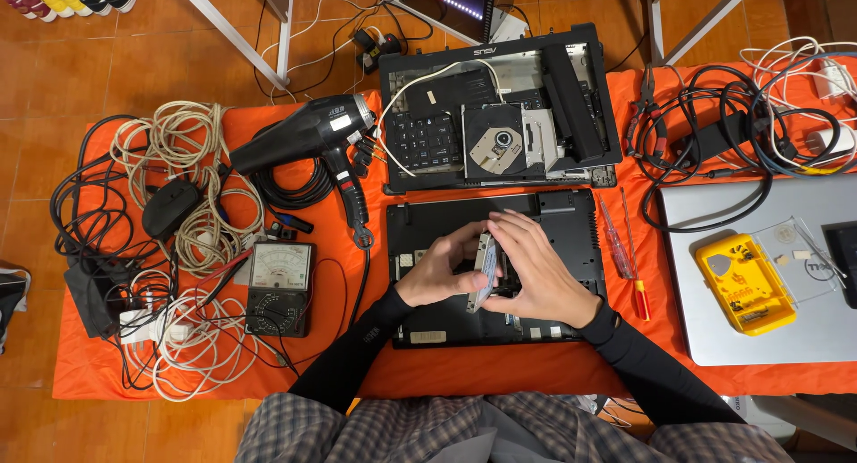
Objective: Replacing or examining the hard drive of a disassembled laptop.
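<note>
Cluttered orange cloth [500, 374] on tiled floor [134, 61]

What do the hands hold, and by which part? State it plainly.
Both hands hold a flat silver drive, turned on edge above the opened laptop base. The left hand grips its left face and edge, and the right hand its right side.

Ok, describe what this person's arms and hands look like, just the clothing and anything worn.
Both arms are covered by snug black long sleeves ending at the wrists. The left hand and right hand are bare: no gloves, and no rings or watch that I can see. A grey plaid garment shows at the torso.
</note>
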